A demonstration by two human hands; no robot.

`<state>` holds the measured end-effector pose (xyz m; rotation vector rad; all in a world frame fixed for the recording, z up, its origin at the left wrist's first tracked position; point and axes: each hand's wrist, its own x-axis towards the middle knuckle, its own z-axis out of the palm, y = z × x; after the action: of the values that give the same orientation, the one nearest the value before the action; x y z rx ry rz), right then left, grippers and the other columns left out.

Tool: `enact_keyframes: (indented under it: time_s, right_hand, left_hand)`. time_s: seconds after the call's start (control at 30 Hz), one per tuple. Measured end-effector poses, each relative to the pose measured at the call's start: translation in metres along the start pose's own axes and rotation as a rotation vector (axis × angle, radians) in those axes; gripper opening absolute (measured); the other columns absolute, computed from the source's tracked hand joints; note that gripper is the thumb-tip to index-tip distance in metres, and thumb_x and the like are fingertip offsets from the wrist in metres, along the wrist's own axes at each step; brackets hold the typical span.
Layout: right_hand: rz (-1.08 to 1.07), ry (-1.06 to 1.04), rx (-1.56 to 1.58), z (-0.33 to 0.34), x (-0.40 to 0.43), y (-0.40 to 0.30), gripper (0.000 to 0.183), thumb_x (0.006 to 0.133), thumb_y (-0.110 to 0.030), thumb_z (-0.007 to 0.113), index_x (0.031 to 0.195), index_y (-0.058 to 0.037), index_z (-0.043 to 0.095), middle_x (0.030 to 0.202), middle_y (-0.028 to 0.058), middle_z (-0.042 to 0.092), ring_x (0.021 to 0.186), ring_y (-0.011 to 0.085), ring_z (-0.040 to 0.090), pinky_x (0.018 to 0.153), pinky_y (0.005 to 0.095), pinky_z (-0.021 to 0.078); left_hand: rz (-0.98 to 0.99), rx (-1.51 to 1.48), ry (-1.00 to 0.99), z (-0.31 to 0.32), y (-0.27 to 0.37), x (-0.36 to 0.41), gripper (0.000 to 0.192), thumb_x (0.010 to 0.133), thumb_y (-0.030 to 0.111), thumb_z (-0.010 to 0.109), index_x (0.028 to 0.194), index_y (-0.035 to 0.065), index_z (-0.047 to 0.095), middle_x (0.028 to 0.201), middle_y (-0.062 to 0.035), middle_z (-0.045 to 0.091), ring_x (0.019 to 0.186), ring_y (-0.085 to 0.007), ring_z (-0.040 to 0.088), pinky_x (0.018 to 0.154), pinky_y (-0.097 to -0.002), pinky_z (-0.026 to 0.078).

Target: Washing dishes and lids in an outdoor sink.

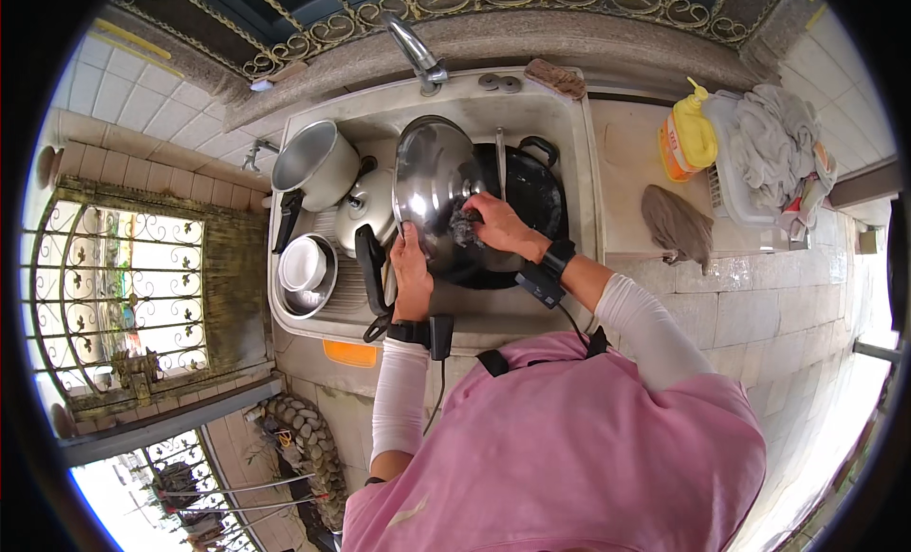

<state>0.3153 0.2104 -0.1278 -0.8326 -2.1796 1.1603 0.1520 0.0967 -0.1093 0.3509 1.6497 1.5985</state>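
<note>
Tilted over the sink basin is a shiny metal pan lid [433, 164] with a knob at its centre. My left hand [411, 273] grips the lid by its near left rim, thumb on top. A grey scouring pad [464, 224] is pinched in my right hand [500, 224] and pressed against the lid's face, just below the knob. Beneath and to the right of the lid sits a black wok [537, 196] with a dark loop handle. Something long and shiny [501, 160], a utensil handle or a stream of water, shows over the wok; I cannot tell which.
On the drainboard at left stand an open pressure-cooker pot [317, 164], its lid [366, 207] and white bowls [302, 265] inside a metal basin. A faucet [420, 57] rises behind the sink [583, 281]. At right are a yellow pump bottle [687, 135], a brown cloth [676, 221] and a basket of rags [772, 139].
</note>
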Motion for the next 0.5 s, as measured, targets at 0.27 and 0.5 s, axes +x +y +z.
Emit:
enact_keyframes:
  time_s: [0.27,0.5]
  right_hand:
    - [0.193,-0.260,-0.234,0.023,-0.032,0.102,0.037,0.076,-0.005,0.059,0.113,-0.0051,0.058,0.113,0.0195,0.058,0.106,0.0393,0.055,0.091,0.0423,0.0449]
    - [0.298,-0.064,-0.115,-0.070,-0.037,0.060,0.044,0.082,-0.012,0.060,0.123,0.0008,0.052,0.119,0.0249,0.057,0.109,0.0377,0.056,0.093,0.0406,0.0457]
  left_hand:
    - [0.093,-0.135,0.021,0.000,0.035,0.004,0.030,0.094,0.033,0.058,0.094,0.0032,0.060,0.085,-0.0009,0.061,0.075,-0.0128,0.058,0.068,-0.0284,0.048]
    - [-0.054,-0.310,0.017,-0.030,0.063,-0.002,0.027,0.094,0.031,0.056,0.096,0.0049,0.060,0.089,-0.0030,0.062,0.078,-0.0174,0.059,0.070,-0.0305,0.048]
